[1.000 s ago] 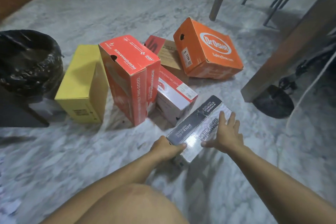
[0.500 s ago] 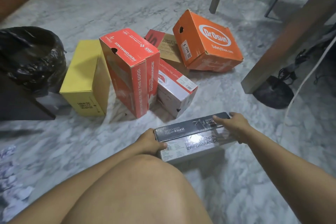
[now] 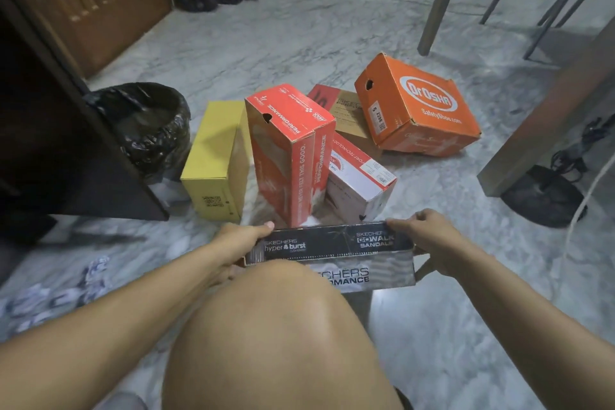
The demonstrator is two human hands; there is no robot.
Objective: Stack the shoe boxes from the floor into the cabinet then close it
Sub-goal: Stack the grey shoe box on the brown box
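Gripping black Skechers box (image 3: 332, 251) at both ends, left hand (image 3: 238, 243) and right hand (image 3: 429, 236) fingers clamped, held above knee | five boxes left on floor (image 3: 299, 36) | cabinet door (image 3: 66, 130) open left | early stage

Bare forearms, bare knee (image 3: 283, 326), no sleeves visible

— What carries everything here?
— A grey-veined marble floor (image 3: 299, 33).
— And on it?
— A yellow box (image 3: 213, 160) beside an upright red box (image 3: 286, 150), a white box (image 3: 362, 183), a brown box (image 3: 349, 116) and a tilted orange box (image 3: 419, 110). A black-lined bin (image 3: 146, 123) stands left; crumpled paper (image 3: 50, 296) lies nearer.
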